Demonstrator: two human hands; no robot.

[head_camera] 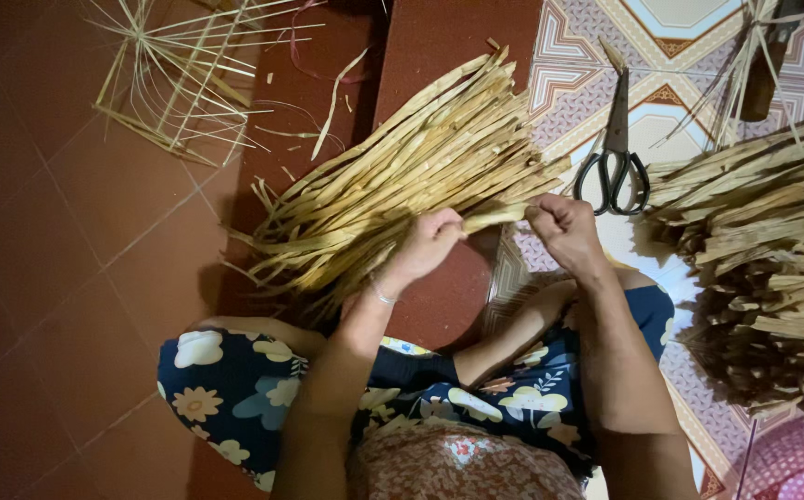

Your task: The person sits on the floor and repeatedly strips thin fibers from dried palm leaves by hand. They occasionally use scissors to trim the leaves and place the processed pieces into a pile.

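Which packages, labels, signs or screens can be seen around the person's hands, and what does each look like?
None: no package, label, sign or screen is in view.
What lies here instead: both hands, left hand and right hand, pinch a pale strip from the fanned bundle of tan strips.
Black-handled scissors lie on the patterned tiles just beyond the right hand.

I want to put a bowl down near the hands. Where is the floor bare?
Bare red tiles lie left of the strip pile, below the woven frame. Crowded: between the scissors and the right bundle.
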